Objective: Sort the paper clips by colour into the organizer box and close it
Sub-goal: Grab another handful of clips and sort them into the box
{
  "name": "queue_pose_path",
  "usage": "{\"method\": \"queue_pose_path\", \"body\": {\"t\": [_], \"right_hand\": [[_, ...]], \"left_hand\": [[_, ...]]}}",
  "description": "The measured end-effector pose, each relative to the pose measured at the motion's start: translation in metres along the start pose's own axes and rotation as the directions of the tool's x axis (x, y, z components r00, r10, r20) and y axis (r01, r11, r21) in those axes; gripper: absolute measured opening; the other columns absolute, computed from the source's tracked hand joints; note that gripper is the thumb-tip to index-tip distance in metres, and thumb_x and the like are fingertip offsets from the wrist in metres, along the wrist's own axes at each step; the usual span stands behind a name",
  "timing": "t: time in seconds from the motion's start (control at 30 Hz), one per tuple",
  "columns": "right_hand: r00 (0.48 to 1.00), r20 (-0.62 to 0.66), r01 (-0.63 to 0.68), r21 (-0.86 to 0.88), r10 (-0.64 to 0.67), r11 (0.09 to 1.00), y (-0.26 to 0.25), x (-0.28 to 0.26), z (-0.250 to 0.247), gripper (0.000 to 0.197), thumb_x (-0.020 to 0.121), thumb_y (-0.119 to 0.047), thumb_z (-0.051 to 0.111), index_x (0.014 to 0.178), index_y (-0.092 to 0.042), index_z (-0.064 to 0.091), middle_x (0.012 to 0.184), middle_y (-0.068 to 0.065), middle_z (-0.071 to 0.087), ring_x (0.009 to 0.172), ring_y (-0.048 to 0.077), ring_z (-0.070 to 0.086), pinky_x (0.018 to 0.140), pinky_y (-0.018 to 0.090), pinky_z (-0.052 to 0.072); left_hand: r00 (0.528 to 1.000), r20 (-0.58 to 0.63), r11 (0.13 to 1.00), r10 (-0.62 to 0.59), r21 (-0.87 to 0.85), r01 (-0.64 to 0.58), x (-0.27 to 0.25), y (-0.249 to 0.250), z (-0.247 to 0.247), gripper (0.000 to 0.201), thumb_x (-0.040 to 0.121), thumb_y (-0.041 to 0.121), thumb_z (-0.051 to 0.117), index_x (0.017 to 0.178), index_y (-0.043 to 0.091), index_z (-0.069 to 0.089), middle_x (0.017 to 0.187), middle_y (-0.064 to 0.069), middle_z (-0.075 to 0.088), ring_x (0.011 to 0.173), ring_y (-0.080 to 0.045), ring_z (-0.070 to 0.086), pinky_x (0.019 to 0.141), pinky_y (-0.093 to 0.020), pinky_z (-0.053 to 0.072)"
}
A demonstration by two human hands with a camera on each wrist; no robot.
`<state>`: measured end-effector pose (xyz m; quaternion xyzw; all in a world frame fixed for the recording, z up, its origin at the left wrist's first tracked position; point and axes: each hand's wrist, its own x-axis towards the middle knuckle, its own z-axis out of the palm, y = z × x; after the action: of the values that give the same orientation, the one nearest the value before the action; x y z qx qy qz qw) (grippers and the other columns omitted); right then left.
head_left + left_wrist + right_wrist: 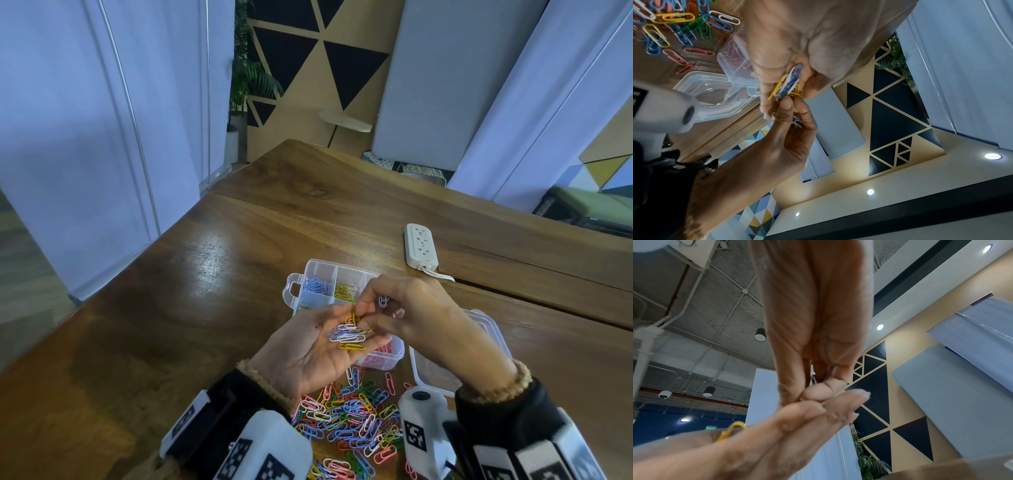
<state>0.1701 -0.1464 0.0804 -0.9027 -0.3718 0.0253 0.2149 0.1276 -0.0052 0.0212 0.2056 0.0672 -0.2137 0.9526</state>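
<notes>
Loose paper clips (352, 421) are lying heaped before the open organizer box (318, 270) as the left hand (308, 353) is cupping a mixed handful (347, 337) for the right hand (411, 315), which is pinching out a yellow clip (354, 313), apparently for sorting.

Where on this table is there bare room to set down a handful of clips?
The table is bare left of the organizer box and loose clip pile, and beyond the box, left of the power strip. Crowded between box, open lid and pile.

Clear glossy plastic organizer box (349, 274); glossy wood table (212, 274); colour-coated clips (356, 418).
</notes>
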Motion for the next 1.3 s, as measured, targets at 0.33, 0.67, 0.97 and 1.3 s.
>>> {"method": "queue_pose_path", "body": {"t": [0.33,0.67,0.97,1.3], "right_hand": [[0.994,0.080,0.085,-0.069,-0.079,0.994,-0.011,0.008,0.013,0.012,0.079,-0.013,0.069,0.091,-0.009,0.069,0.075,-0.011,0.045,0.058,-0.006,0.046,0.064,0.002,0.031],[0.996,-0.017,-0.077,0.224,0.082,0.972,0.002,0.004,0.011,0.020,0.071,-0.017,0.078,0.065,-0.029,0.064,0.072,-0.010,0.065,0.067,0.013,0.061,0.062,0.022,0.051],[0.949,-0.021,-0.252,0.553,0.315,0.794,0.008,0.004,0.009,0.012,0.071,-0.013,0.077,0.068,-0.015,0.065,0.052,-0.003,0.056,0.046,0.010,0.053,0.048,0.028,0.050],[0.945,-0.044,-0.242,0.574,0.324,0.782,0.005,0.004,0.010,0.015,0.070,-0.011,0.078,0.074,-0.012,0.064,0.057,-0.003,0.060,0.047,0.009,0.052,0.046,0.023,0.045]], "left_hand": [[1.000,0.002,1.000,0.004,0.027,-0.004,0.001,-0.003,-0.002,0.045,0.090,0.020,0.038,0.061,0.002,0.067,0.068,-0.008,0.058,0.054,-0.014,0.053,0.063,-0.027,0.054],[1.000,-0.030,1.000,-0.008,0.021,0.008,0.006,-0.002,-0.009,0.045,0.098,0.020,0.036,0.126,-0.012,0.052,0.117,-0.028,0.062,0.110,-0.033,0.060,0.108,-0.050,0.034],[1.000,0.003,0.996,-0.015,0.086,0.015,0.002,-0.005,-0.001,0.039,0.087,0.016,0.044,0.097,-0.013,0.067,0.106,-0.030,0.066,0.095,-0.038,0.068,0.096,-0.044,0.048],[1.000,0.003,0.998,-0.010,0.067,0.009,0.002,-0.004,-0.002,0.039,0.092,0.016,0.041,0.098,-0.012,0.067,0.108,-0.031,0.065,0.095,-0.038,0.068,0.094,-0.045,0.049]]}}
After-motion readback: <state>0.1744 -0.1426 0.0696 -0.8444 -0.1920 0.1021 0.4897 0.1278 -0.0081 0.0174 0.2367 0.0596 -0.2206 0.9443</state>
